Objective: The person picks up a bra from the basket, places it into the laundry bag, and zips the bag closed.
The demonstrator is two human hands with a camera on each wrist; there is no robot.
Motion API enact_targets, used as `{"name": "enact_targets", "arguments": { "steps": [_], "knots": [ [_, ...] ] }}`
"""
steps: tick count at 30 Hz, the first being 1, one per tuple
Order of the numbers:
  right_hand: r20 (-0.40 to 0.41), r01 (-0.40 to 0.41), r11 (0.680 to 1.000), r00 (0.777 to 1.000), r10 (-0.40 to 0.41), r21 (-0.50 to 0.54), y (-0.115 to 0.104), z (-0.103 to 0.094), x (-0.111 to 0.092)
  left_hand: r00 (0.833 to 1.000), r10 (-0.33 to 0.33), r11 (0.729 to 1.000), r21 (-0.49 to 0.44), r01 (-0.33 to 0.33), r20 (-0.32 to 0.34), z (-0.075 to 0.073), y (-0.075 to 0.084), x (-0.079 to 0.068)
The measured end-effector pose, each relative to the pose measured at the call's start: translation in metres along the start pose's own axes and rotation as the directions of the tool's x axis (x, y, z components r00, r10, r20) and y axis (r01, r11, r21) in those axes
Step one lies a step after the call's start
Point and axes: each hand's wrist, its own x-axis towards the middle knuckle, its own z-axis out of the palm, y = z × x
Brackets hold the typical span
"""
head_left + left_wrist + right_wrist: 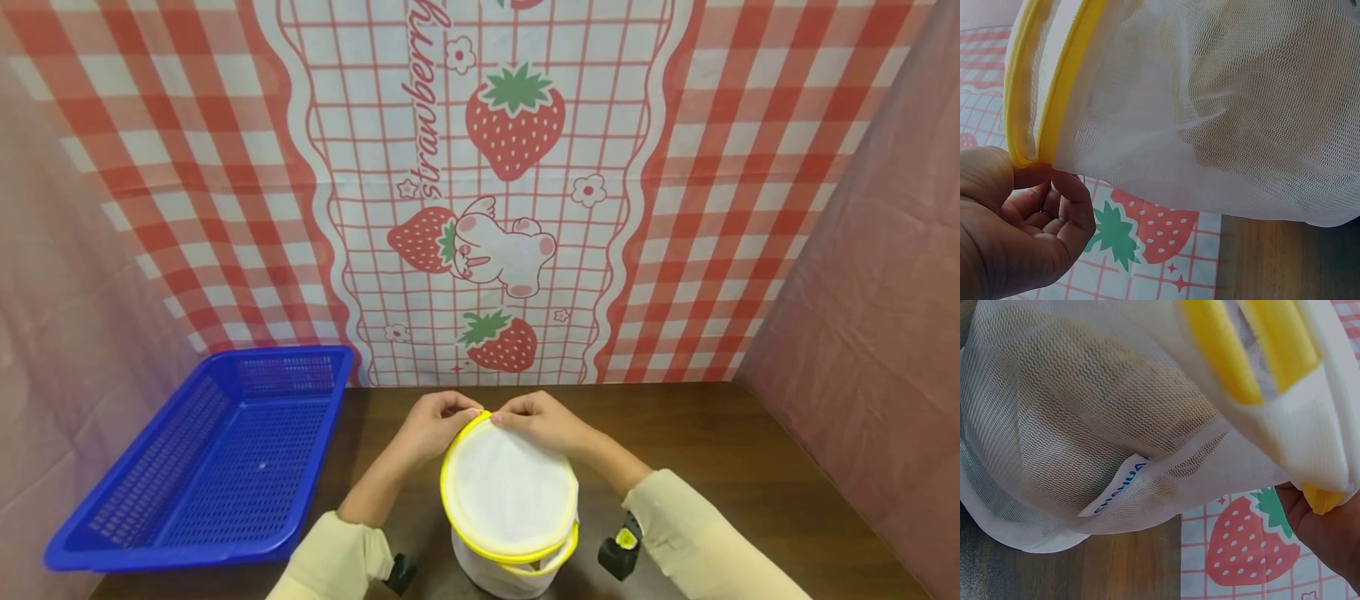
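A round white mesh laundry bag (512, 492) with a yellow zipper round its lid stands on the table in front of me. My left hand (433, 423) pinches the zipper edge at the bag's far side. Right beside it, my right hand (551, 423) grips the same rim, thumb on top of the lid. The left wrist view shows finger and thumb of the left hand (1032, 219) at the end of the yellow zipper band (1069, 81). On the right, the hand (1325, 528) is partly hidden behind the rim, near a yellow tab (1322, 499). Toward me, the zipper edge gapes.
A blue perforated plastic basket (318, 450) sits to the left on the dark wooden table (720, 475). Behind the table hangs a strawberry-print cloth (517, 250), with pinkish cloth at both sides. A printed label (1116, 487) lies against the bag's mesh.
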Motion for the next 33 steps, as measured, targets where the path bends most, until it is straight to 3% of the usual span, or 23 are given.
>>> {"name": "enact_targets", "arguments": {
  "steps": [6, 15, 33],
  "knots": [
    [0.013, 0.013, 1.0, 1.0, -0.013, 0.008, 0.0015, -0.0012, 0.0016, 1.0, 0.001, 1.0, -0.003, -0.001, 0.008, 0.0007, 0.0001, 0.0009],
    [0.096, 0.023, 1.0, 0.995, -0.023, 0.002, -0.0032, -0.0037, 0.0028, 1.0, 0.01, 1.0, -0.011, -0.01, 0.029, 0.0031, 0.001, 0.0008],
    [0.048, -0.031, 0.999, 0.998, 0.032, -0.028, -0.0008, -0.0035, -0.0007, 0.999, 0.039, 0.999, 0.017, -0.038, -0.01, 0.0033, -0.0023, -0.0017]
  ]
}}
